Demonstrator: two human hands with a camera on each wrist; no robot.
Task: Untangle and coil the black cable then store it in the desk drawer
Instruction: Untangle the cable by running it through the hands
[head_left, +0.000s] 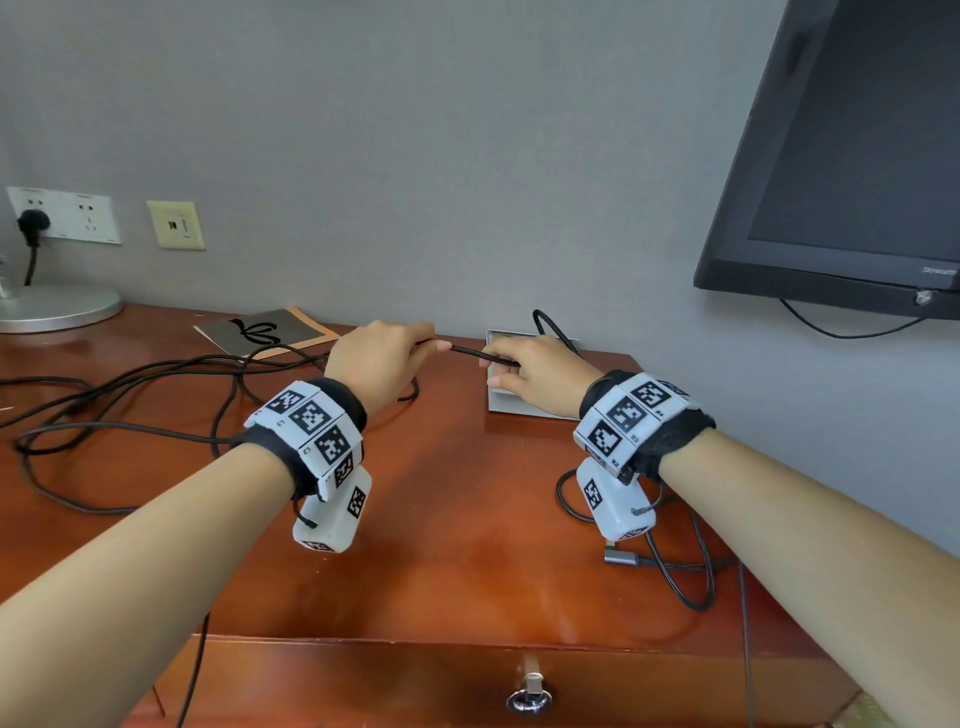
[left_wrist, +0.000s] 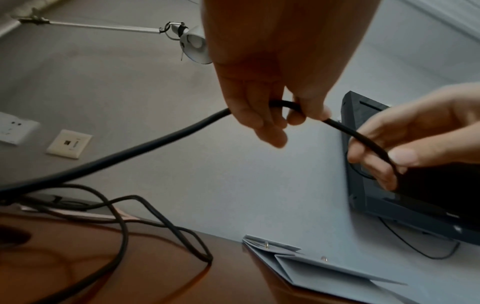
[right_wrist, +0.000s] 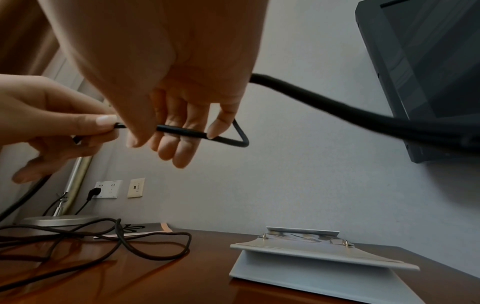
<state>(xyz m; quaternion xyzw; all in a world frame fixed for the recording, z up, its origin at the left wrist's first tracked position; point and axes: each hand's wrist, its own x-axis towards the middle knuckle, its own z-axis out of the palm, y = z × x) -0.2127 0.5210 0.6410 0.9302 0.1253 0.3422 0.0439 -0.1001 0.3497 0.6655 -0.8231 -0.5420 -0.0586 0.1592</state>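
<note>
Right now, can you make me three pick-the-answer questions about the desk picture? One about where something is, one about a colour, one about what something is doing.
1. Where does the grey folding card stand sit?
A. in the drawer
B. on the reddish-brown wooden desk, below the right hand
C. on the floor

2. What colour is the long thin cable?
A. white
B. red
C. black

3. How is the desk drawer with the metal ring pull?
A. closed
B. pulled wide open
C. removed

Answers: B, the head view shows it on the desk under that hand; C, it looks black in every view; A, its front sits flush while the left hand also holds the cable.
</note>
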